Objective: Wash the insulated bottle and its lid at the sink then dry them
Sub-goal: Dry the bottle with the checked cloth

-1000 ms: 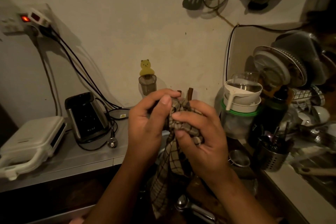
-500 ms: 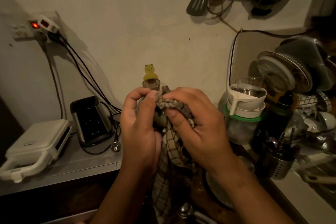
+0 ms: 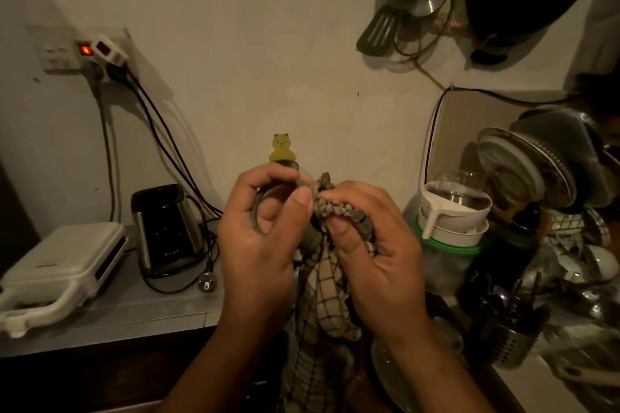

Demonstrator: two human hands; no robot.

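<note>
Both hands are raised in front of the wall, near the middle of the scene. The left hand point(image 3: 258, 251) grips the lid point(image 3: 308, 238) – its fingers are curled through and round the lid's grey carry loop, and the thumb presses down on the top edge. The right hand point(image 3: 379, 265), just to the right and touching it, has its fingers closed on a bunched part of a checked cloth point(image 3: 322, 305), which it presses against the lid's right side. The remaining cloth hangs down between the two wrists. How much of the lid the cloth covers cannot be told. Far behind the hands a small yellow bear figure point(image 3: 281, 147) stands against the wall. On the counter point(image 3: 117, 308) to the left sit a black and silver appliance point(image 3: 167, 228) and, further left, a white sandwich maker point(image 3: 57, 265) – dark cables run up to a wall socket point(image 3: 84, 50). To the right are stacked white bowls point(image 3: 453, 211), upright plates point(image 3: 523, 164) and a metal cutlery holder point(image 3: 510, 332).
</note>
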